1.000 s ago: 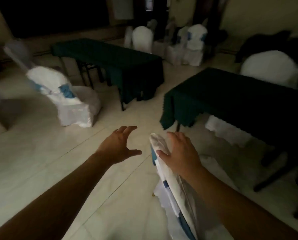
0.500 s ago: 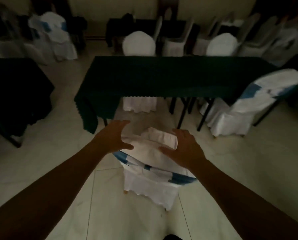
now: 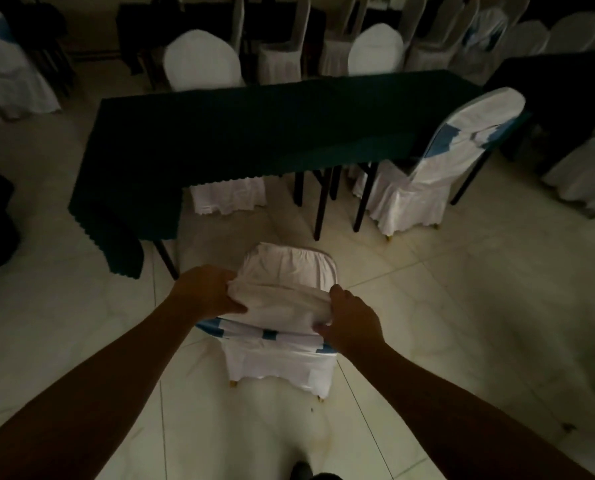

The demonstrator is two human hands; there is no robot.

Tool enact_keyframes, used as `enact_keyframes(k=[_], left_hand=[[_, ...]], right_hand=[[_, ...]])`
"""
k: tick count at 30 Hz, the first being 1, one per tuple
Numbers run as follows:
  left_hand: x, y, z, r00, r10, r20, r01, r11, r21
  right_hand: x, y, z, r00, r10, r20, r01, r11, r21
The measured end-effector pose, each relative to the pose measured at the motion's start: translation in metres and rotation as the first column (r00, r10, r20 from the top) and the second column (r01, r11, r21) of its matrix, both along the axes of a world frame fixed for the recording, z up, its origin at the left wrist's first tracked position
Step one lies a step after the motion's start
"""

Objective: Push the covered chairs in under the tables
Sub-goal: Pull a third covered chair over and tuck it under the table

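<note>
I am looking down at the left hand (image 3: 204, 295), which is gripping the left end of the covered chair (image 3: 282, 327) at the top of its backrest, fingers curled into the white fabric there and bunching it. The backrest top is lying between both hands, its blue band running just below them (the room is dim, so fine detail of the fingertips is lost). The chair is standing on the pale tiled floor (image 3: 462, 323), its seat pointing toward the green-clothed table (image 3: 272, 129) but not under it; a strip of floor is showing between seat and tablecloth edge. The right hand (image 3: 353, 323) is clasping the right end of the backrest, thumb underneath, fingers wrapped over the cloth. Farther right, a second covered chair (image 3: 438, 168) is leaning against the table's corner.
</note>
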State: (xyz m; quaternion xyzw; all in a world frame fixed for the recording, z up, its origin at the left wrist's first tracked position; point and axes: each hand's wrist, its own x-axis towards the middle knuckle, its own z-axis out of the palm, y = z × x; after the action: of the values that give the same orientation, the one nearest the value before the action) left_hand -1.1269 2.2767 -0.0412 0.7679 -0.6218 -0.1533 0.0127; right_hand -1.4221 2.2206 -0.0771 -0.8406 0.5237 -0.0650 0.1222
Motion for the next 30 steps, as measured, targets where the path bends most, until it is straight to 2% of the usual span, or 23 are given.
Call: enact_keyframes(k=[10,17,21,25,30], left_hand=[[0.039,-0.002,-0.016,1.0,-0.013,-0.023,0.01,0.991,-0.136],[0.113,0.027,-0.011,0.982,0.159,-0.104,-0.173,0.973,-0.15],[0.137,0.036,-0.013,0.972,0.217,-0.093,-0.229,0.963,-0.141],[0.175,0.034,-0.014,0.948,0.264,-0.179,-0.3,0.929,-0.215],[0.234,0.018,-0.016,0.934,0.32,-0.16,-0.345,0.925,-0.161]], right_hand=[[0.034,-0.027,0.017,0.965,0.115,-0.235,-0.141,0.985,-0.099],[0.132,-0.056,0.066,0.888,0.297,-0.352,-0.384,0.9,-0.208],[0.18,-0.073,0.081,0.854,0.344,-0.39,-0.445,0.871,-0.207],[0.23,-0.089,0.086,0.827,0.379,-0.415,-0.495,0.841,-0.219],[0.297,-0.11,0.086,0.802,0.409,-0.436,-0.53,0.823,-0.203]])
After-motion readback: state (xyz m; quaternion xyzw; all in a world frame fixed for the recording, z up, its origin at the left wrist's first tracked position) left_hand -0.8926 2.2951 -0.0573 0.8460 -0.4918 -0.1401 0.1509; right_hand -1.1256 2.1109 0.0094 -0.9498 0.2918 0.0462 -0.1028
